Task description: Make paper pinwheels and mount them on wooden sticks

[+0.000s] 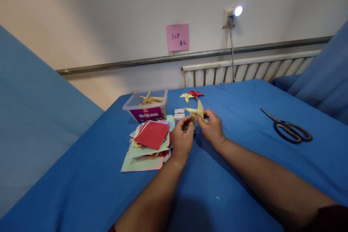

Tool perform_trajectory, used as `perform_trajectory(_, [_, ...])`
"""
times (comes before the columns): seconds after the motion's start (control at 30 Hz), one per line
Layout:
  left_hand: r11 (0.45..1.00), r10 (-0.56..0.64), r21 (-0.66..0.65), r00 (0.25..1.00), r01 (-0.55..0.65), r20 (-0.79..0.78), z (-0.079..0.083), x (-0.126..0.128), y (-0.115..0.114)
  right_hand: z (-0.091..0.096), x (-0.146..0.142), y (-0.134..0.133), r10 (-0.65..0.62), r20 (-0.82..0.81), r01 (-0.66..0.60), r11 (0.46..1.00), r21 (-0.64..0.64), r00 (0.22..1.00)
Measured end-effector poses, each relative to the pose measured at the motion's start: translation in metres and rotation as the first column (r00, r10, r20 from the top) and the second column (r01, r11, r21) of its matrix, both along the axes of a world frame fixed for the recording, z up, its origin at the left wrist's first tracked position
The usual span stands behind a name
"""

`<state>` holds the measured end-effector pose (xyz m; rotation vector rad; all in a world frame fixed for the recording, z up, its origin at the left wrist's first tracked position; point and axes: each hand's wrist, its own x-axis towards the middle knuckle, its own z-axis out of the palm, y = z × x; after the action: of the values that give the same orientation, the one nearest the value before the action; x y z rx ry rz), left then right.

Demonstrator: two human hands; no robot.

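Blue cloth-covered table (89, 174): my hands work over its far middle
Open-topped clear plastic box with a purple label (148, 115): far left, holding loose thin tan sticks (152, 100), some poking over the rim
My left hand (183, 137): fingers curled beside the pale-yellow folded-paper pinwheel (200, 109); I cannot tell if they grip anything
My right hand (213, 127): thumb and fingers pinching the pinwheel
Pinwheel: I'd best pinch lightly near its centre, sparing the blades creases
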<state>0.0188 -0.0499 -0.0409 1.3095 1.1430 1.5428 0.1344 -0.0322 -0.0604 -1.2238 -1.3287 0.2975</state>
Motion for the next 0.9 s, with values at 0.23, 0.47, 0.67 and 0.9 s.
perform_trajectory(0.23, [0.976,-0.143,-0.125,0.958,0.178,0.25,-0.001,0.006,-0.002,0.009,0.007,-0.011,-0.082,0.61,-0.03,0.985,0.172,0.788])
perform_trajectory(0.47, [0.938,-0.239,-0.097,0.823,0.333,0.516,0.005,-0.001,0.001,0.015,-0.005,-0.022,-0.059,0.716,-0.042,0.992,0.122,0.696])
perform_trajectory(0.67, [0.939,-0.153,-0.146,0.759,0.311,0.633,0.006,-0.004,0.007,0.017,-0.011,-0.029,-0.021,0.73,-0.059,0.995,0.083,0.683])
perform_trajectory(0.9, [0.934,0.036,-0.293,0.763,0.203,0.646,-0.006,-0.005,0.008,0.018,-0.012,-0.033,0.04,0.718,-0.128,0.989,0.069,0.695])
